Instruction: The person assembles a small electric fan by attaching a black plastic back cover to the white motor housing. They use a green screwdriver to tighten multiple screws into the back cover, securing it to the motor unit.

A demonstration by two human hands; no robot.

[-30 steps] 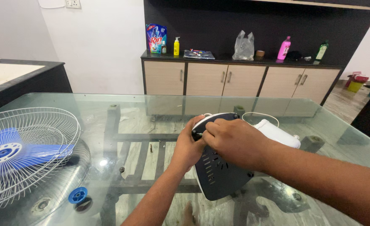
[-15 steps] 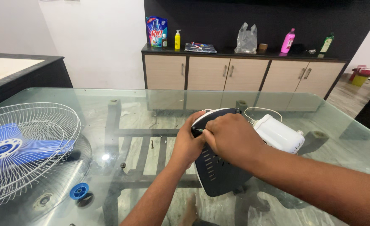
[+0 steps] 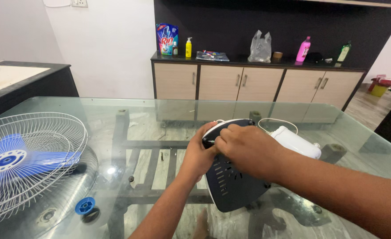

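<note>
Both hands' grip (image 3: 222,148) on dark fan base (image 3: 231,186)

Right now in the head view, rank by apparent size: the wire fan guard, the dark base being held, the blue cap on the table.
1. wire fan guard
2. dark base
3. blue cap
The guard runs off frame, so its full size is unsure.

Two bare forearms, left hand (image 3: 198,155) and right hand (image 3: 248,148) unsleeved, ungloved.
</note>
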